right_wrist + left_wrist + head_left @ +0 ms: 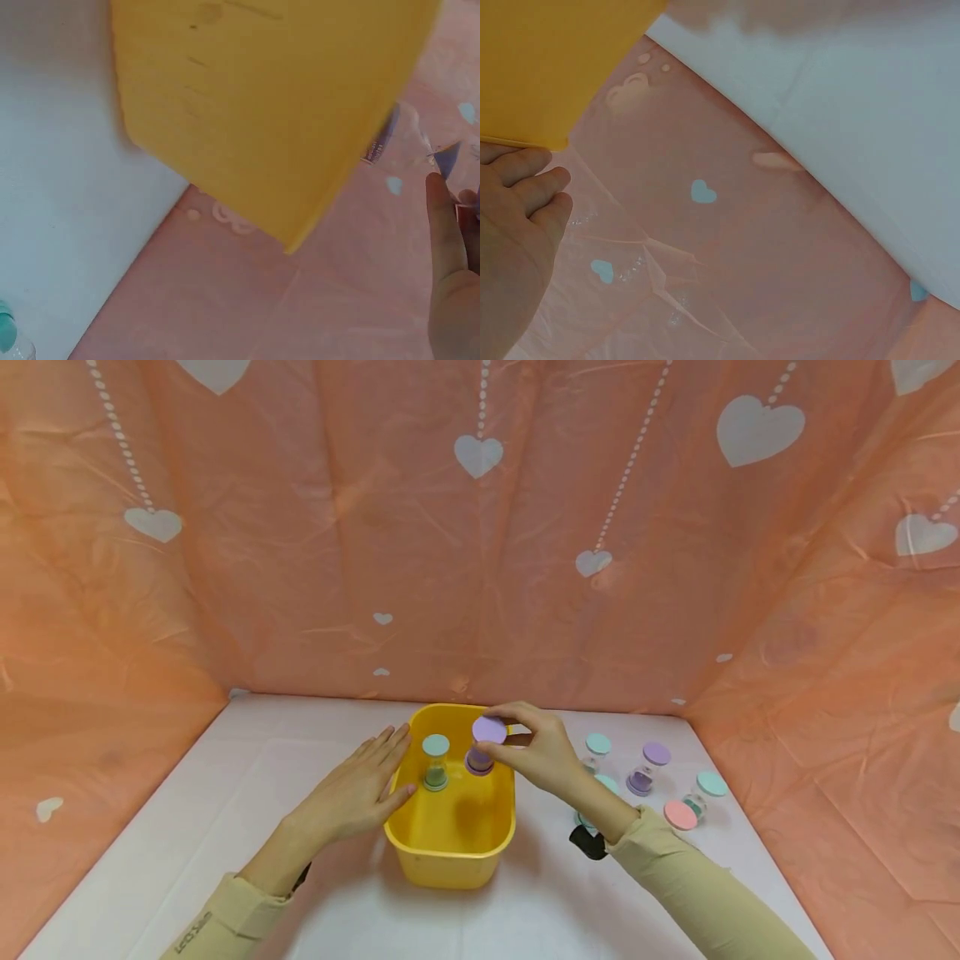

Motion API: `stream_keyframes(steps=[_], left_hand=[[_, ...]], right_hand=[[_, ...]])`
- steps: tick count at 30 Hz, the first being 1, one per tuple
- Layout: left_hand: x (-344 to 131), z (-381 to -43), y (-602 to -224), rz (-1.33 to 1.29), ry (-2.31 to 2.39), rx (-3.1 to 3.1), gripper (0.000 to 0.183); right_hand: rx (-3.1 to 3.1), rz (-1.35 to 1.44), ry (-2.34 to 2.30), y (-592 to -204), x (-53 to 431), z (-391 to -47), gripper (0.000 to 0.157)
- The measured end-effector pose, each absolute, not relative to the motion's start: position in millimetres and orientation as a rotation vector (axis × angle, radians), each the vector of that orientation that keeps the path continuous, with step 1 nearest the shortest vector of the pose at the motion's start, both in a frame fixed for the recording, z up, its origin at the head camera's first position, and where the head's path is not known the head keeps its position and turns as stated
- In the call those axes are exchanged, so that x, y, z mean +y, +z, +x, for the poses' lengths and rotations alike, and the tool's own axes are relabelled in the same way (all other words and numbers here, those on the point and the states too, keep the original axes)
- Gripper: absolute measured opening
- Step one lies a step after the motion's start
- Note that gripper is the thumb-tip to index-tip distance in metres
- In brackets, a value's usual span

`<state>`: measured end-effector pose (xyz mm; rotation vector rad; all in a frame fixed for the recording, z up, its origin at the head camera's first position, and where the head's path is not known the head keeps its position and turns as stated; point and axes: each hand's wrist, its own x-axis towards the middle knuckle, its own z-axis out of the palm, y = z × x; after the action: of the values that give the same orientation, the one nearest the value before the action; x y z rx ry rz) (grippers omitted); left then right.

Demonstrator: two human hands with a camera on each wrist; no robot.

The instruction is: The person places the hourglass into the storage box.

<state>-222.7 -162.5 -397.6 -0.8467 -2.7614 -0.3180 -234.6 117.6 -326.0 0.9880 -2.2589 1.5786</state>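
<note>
My right hand [543, 756] pinches a purple-capped sand timer [489, 730] by its top, over the right side of a yellow tub [450, 870]. In the right wrist view, the timer's purple sand [448, 159] shows beside my fingers, past the tub's rim. Inside the tub, a sand timer with a mint-green cap [437, 745] stands upright. My left hand [348, 797] lies along the tub's left rim, fingers extended and holding nothing. The left wrist view has those fingertips [551, 184] right at the yellow edge.
On the white table [322, 910], right of the tub, are several more timers: a purple one [656, 753], a pink-capped one [680, 815] and mint ones [597, 743], one partly hidden under my right forearm. A peach curtain with white hearts [478, 456] encloses the back and sides.
</note>
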Motion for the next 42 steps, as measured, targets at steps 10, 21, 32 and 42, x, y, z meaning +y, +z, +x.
stream_keyframes(steps=[10, 21, 32, 42], left_hand=[[-162, -223, -398, -0.84, -0.328, -2.776, 0.074], [-163, -224, -398, -0.834, -0.333, -2.781, 0.073], [-162, -223, -397, -0.836, -0.336, -2.784, 0.075], [-162, -224, -399, -0.832, -0.345, -2.779, 0.073]], right_hand=[[-2.43, 1.074, 1.352, -365, 111, -283, 0.042], [-2.647, 1.244, 0.89, -373, 103, -311, 0.041], [-2.732, 1.357, 0.586, -372, 97, -321, 0.04], [-2.902, 1.314, 0.47, -371, 93, -322, 0.038]])
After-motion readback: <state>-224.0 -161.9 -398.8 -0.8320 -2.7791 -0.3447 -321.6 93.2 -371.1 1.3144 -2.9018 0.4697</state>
